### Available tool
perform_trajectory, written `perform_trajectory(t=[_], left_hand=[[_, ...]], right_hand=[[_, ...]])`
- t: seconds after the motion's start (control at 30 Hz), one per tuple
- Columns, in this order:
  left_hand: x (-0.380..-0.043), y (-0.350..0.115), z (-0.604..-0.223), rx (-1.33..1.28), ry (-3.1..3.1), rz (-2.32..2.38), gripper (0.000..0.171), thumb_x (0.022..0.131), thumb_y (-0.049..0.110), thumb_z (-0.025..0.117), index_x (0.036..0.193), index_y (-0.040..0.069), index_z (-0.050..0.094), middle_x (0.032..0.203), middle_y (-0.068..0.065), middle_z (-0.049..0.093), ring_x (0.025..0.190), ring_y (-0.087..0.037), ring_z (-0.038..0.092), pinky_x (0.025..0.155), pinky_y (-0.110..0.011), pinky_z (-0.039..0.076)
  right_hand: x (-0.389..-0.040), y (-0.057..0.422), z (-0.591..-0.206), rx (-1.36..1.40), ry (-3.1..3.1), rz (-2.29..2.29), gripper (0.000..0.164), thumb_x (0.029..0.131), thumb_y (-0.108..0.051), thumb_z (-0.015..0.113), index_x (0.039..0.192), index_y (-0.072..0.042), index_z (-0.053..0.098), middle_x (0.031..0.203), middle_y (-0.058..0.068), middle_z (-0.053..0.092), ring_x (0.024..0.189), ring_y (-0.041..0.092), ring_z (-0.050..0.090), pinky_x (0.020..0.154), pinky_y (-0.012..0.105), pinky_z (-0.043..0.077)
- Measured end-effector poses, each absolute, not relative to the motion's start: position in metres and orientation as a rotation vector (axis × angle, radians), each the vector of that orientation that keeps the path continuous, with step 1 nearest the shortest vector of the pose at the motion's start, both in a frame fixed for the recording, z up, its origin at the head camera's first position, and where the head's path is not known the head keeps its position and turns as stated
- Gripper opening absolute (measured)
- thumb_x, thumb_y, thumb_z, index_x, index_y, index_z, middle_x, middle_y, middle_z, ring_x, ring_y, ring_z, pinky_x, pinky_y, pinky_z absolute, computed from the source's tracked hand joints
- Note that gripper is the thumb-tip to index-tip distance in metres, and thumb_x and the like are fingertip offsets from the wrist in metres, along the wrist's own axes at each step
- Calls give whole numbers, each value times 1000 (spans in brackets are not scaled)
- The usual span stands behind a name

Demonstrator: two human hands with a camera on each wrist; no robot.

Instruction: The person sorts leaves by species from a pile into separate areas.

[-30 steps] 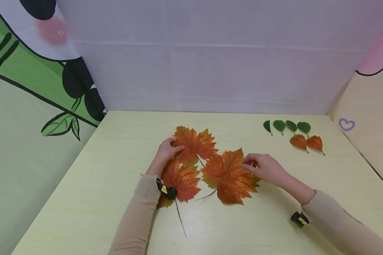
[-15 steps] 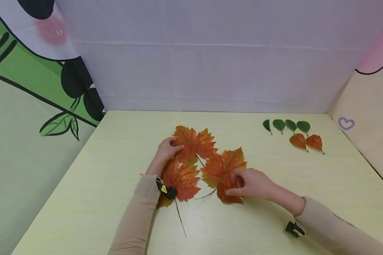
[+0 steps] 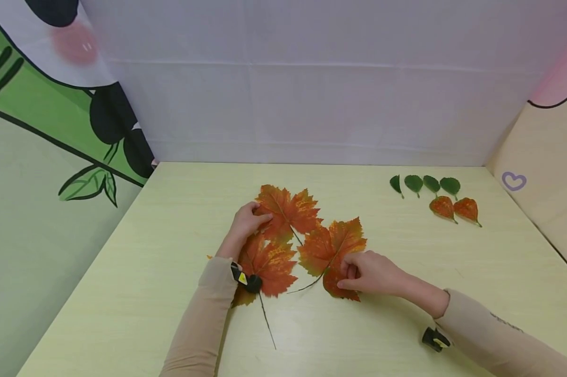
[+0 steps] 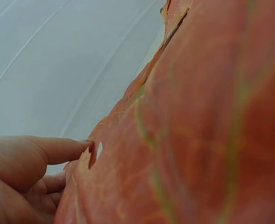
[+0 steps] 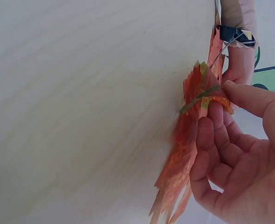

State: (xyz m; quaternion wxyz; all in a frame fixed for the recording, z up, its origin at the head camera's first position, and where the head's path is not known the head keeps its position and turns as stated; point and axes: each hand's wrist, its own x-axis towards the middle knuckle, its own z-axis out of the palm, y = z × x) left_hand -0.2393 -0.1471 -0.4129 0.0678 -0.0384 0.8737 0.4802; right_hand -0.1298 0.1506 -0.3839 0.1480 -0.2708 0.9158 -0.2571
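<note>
Three large orange maple leaves lie together on the table. My left hand (image 3: 247, 222) grips the left edge of the upper maple leaf (image 3: 290, 209), thumb on top; in the left wrist view the thumb meets the leaf edge. A lower-left maple leaf (image 3: 271, 264) is partly hidden under my left wrist. Over the lower part of the right maple leaf (image 3: 337, 241), my right hand (image 3: 373, 272) pinches a small orange leaf (image 5: 212, 91) with a green stem between thumb and fingers. The right wrist view shows it close against the larger leaf, which the hand partly covers.
Several small green leaves (image 3: 413, 184) lie in a row at the back right of the table (image 3: 137, 272). Below them are two small orange leaves (image 3: 455, 209). Thin stems (image 3: 268, 322) extend from the maple leaves. A pale cloth wall (image 3: 312, 104) rises behind the table.
My right hand has moved left and toward me, from the right maple leaf's right edge onto its lower part, then stayed nearly still. My left hand has kept its place.
</note>
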Motion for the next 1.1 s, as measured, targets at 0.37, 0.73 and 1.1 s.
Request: perform_trajectory(t=[0.37,0.73,1.1], left_hand=[[-242,-150,-412,-125,2643,1422,45,85,23,63,122,0,48,116,-17,54,100,-29,51,85,-39,42],[-241,-147,-411,-138,2637,1391,50,86,24,63,126,0,45,125,-18,49,109,-30,48,92,-42,40],[-241,-147,-413,-145,2649,1387,47,85,25,63,123,1,48,121,-17,52,105,-29,49,91,-42,41]], right_hand=[[-129,154,-372,-779,2555,-811,12,82,-24,67,77,-19,57,62,-11,51,54,4,42,50,20,37],[-140,176,-364,-744,2635,-819,6,85,-16,63,84,-11,60,68,-4,56,61,7,46,55,21,41],[-161,205,-358,-621,2746,-843,9,88,-10,57,93,-3,60,78,3,61,68,13,52,58,26,43]])
